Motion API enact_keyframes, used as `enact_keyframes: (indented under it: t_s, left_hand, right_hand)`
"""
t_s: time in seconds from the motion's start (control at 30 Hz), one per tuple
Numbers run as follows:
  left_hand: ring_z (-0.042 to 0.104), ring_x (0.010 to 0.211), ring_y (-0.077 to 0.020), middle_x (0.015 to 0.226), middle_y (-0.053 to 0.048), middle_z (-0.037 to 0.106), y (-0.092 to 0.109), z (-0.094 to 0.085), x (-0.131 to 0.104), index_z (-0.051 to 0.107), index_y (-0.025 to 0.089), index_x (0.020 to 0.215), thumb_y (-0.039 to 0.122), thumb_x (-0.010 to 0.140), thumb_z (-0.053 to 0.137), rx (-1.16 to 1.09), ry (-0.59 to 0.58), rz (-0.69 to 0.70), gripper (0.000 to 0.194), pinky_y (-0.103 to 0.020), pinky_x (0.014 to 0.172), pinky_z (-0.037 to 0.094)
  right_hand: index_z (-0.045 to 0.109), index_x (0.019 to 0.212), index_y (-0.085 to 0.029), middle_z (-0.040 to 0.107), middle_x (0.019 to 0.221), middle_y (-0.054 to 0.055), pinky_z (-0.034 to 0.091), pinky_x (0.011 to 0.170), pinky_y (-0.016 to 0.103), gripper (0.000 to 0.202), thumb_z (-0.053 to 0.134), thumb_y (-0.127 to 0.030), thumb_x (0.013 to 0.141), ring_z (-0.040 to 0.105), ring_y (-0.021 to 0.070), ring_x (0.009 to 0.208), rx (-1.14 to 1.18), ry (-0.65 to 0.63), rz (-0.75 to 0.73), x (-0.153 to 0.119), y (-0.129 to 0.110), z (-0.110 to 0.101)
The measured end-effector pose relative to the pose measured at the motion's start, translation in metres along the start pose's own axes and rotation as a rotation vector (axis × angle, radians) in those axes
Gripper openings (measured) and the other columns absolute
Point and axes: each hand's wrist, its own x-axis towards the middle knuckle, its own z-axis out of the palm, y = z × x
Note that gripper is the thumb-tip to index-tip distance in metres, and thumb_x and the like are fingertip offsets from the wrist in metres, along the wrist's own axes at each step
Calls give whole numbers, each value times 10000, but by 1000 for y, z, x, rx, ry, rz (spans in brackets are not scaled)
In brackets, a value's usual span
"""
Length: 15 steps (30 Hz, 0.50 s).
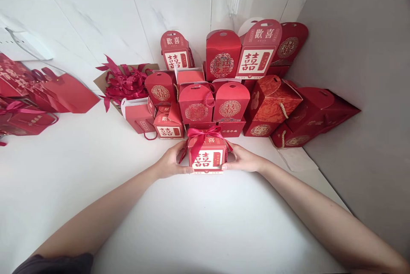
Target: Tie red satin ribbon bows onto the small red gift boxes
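Between my two hands stands a red and cream gift box [208,159], upright on the white table [205,218]. A dark pink ribbon [204,134] is tied in a bow on its top. My left hand [171,161] grips the box's left side, thumb at its lower front corner. On the opposite side my right hand [241,158] holds it the same way, thumb on the front. The fingers behind the box are partly hidden. Just beyond it are two red boxes with round gold emblems, the left one [196,102] and the right one [231,100].
Several more red gift boxes [222,54] are stacked against the tiled wall [179,1]. An open cardboard box [100,81] holds pink ribbons [128,82]. Red bags [68,92] lie at the far left under a white power strip [22,43]. A grey panel [361,52] borders the right side.
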Motion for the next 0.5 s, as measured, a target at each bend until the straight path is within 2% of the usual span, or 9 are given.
enact_keyframes:
  t_s: [0.07, 0.17, 0.23, 0.33, 0.4, 0.43, 0.5]
  left_hand:
    - [533, 1249, -382, 1359, -185, 571, -2, -4, -2, 478, 133, 1377, 427, 720, 769, -58, -16, -14, 778, -495, 1021, 450]
    - [587, 1193, -367, 1299, -160, 629, -10, -9, -6, 552, 146, 1315, 560, 834, 596, -208, -32, -22, 637, -485, 988, 478]
    - [596, 1185, -363, 1281, -146, 645, -15, -12, -7, 581, 160, 1288, 597, 857, 530, -286, -28, -5, 616, -489, 986, 480]
    - [619, 1152, -352, 1235, -139, 673, -15, -13, -8, 587, 170, 1284, 610, 867, 504, -356, -38, 24, 612, -485, 965, 493]
    - [643, 1108, -343, 1202, -139, 687, -11, -11, -8, 583, 170, 1285, 600, 850, 541, -384, -61, 50, 613, -471, 936, 511]
    - [652, 1088, -339, 1194, -138, 689, -9, -10, -8, 578, 170, 1286, 580, 830, 583, -394, -80, 65, 613, -463, 923, 518]
    - [663, 1059, -331, 1185, -135, 689, -6, -6, -9, 569, 169, 1289, 517, 787, 661, -423, -141, 62, 617, -449, 907, 526]
  right_hand:
    - [448, 1396, -185, 613, 1265, 113, 425, 1044, 409, 757, 758, -448, 757, 571, 258, 1172, 25, -64, -8, -2, 0, -2]
    - [596, 1198, -155, 663, 1064, 100, 466, 936, 393, 594, 689, -568, 781, 630, 231, 977, 182, -216, -21, -4, -1, -6]
    - [632, 1104, -139, 667, 1012, 111, 466, 893, 391, 606, 622, -657, 788, 636, 227, 911, 275, -261, -34, -4, -1, -7]
    - [654, 1063, -125, 682, 969, 127, 454, 887, 395, 662, 450, -720, 855, 642, 232, 884, 346, -205, -18, -3, 4, -3]
    - [668, 1058, -129, 694, 966, 127, 457, 897, 393, 651, 320, -666, 935, 652, 228, 890, 409, -106, 30, -1, 8, -1]
    - [668, 1078, -137, 697, 994, 124, 462, 907, 386, 603, 329, -621, 956, 655, 224, 911, 435, -55, 54, 0, 9, 0]
    - [625, 1208, -170, 673, 1149, 115, 464, 949, 372, 462, 506, -519, 929, 638, 224, 1033, 454, -12, 82, 0, 8, 0]
